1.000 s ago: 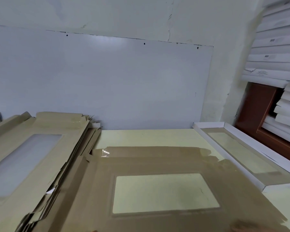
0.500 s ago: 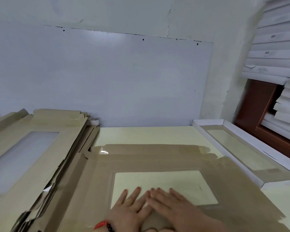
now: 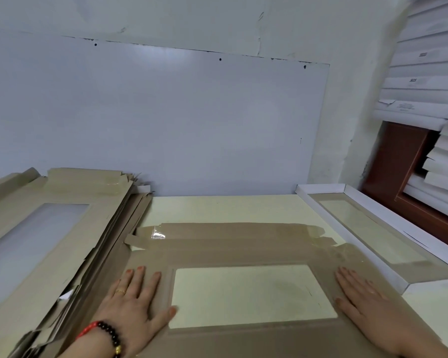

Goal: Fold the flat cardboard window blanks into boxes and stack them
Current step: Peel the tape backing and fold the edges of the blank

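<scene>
Flat brown cardboard window blank (image 3: 243,251) lies on pale yellow worktop (image 3: 217,210), near the front edge, centred. Left hand (image 3: 135,301) flat, fingers straight, pressing the blank's left border beside the clear window; right hand (image 3: 365,303) flat on the right border, grasping nothing. Stack of brown flat blanks (image 3: 49,228) at the left edge. Folded white-rimmed window box (image 3: 367,228) along the right edge.
</scene>
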`<state>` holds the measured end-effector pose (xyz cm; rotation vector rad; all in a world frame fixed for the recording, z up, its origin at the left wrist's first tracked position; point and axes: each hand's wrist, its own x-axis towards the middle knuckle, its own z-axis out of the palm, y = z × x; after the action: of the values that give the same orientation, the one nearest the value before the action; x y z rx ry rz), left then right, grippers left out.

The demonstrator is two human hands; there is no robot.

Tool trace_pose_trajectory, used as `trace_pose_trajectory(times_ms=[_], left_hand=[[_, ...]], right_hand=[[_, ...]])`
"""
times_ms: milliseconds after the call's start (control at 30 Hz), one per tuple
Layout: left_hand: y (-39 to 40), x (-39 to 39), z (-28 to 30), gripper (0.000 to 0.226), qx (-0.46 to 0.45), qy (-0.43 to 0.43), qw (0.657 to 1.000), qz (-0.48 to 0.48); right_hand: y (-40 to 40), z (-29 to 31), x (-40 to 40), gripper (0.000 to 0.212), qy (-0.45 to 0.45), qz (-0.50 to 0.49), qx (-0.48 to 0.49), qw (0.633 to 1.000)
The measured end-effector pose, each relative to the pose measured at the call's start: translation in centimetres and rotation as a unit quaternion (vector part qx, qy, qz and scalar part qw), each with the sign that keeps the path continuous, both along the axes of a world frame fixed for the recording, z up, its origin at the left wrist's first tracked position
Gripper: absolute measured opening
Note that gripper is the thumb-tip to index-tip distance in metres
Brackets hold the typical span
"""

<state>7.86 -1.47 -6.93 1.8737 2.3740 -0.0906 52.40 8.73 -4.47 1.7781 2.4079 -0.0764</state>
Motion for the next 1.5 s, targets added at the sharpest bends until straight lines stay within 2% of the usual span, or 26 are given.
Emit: trace_pose_trajectory(times_ms=[133, 233, 300, 400, 467, 500, 567, 633, 667, 700, 800, 867, 933, 1033, 1200, 1367, 1433, 1500], left_hand=[[1.4, 0.4, 2.1, 0.094, -0.071, 0.015, 0.997, 0.016], [4.0, 1.0, 4.4, 0.081, -0.105, 0.014, 0.994, 0.017], [5.6, 1.7, 5.6, 0.064, -0.1, 0.049, 0.994, 0.018], [8.4, 3.9, 6.6, 0.041, -0.057, 0.113, 0.992, -0.022], [10.2, 6.3, 6.3, 0.04, -0.022, 0.108, 0.991, -0.078], [11.0, 7.6, 5.9, 0.04, 0.006, 0.073, 0.991, -0.108], [12.0, 9.7, 4.7, 0.035, 0.073, -0.058, 0.988, -0.127], [12.2, 10.3, 3.4, 0.021, 0.137, -0.216, 0.964, -0.075], [12.1, 10.1, 2.8, 0.017, 0.162, -0.262, 0.95, -0.049], [11.9, 9.9, 2.1, 0.013, 0.177, -0.27, 0.945, -0.047], [11.6, 9.3, -0.2, 0.021, 0.181, -0.181, 0.959, -0.118], [11.6, 8.7, -0.9, 0.039, 0.158, -0.129, 0.968, -0.147], [12.0, 7.6, -1.1, 0.057, 0.122, -0.086, 0.978, -0.148], [12.5, 5.0, -1.0, 0.074, 0.082, -0.045, 0.989, -0.114], [12.5, -0.6, -0.9, 0.087, 0.034, -0.019, 0.999, -0.024], [12.5, -3.1, -1.0, 0.088, 0.028, 0.002, 0.998, 0.048], [12.7, -2.6, -0.7, 0.084, 0.022, 0.006, 0.997, 0.076], [13.1, -1.7, 0.1, 0.079, 0.032, 0.029, 0.993, 0.108]], right_hand=[[0.1, 0.2, -1.0, 0.059, -0.07, -0.051, 0.013, 0.996], [1.0, 2.5, -2.9, 0.04, -0.137, -0.012, -0.001, 0.991], [1.7, 4.2, -5.4, 0.034, -0.171, 0.004, -0.008, 0.985], [2.7, 5.4, -10.9, 0.033, -0.189, 0.043, 0.055, 0.98], [3.5, 4.9, -14.9, 0.031, -0.093, 0.12, 0.102, 0.983], [3.9, 4.2, -16.7, 0.027, -0.001, 0.169, 0.107, 0.98], [4.3, 2.9, -19.8, 0.017, 0.234, 0.226, 0.091, 0.941], [4.4, 1.7, -21.7, 0.019, 0.423, 0.184, 0.081, 0.884], [4.5, 0.9, -22.2, 0.021, 0.477, 0.149, 0.064, 0.864], [4.6, 0.1, -22.4, 0.022, 0.496, 0.129, 0.04, 0.858], [5.6, -1.7, -21.7, 0.023, 0.435, 0.123, -0.028, 0.891], [7.1, -2.5, -20.3, 0.031, 0.317, 0.139, -0.003, 0.938], [8.7, -2.8, -18.4, 0.042, 0.213, 0.148, 0.018, 0.966], [10.8, -2.8, -15.4, 0.048, 0.136, 0.12, 0.005, 0.983], [12.7, -3.1, -9.9, 0.057, 0.055, 0.035, 0.001, 0.998], [12.7, -2.3, -7.2, 0.067, 0.012, -0.068, -0.007, 0.998], [12.3, -1.3, -8.2, 0.067, -0.072, -0.114, 0.014, 0.991], [11.7, 0.2, -10.0, 0.053, -0.18, -0.115, 0.031, 0.976]])
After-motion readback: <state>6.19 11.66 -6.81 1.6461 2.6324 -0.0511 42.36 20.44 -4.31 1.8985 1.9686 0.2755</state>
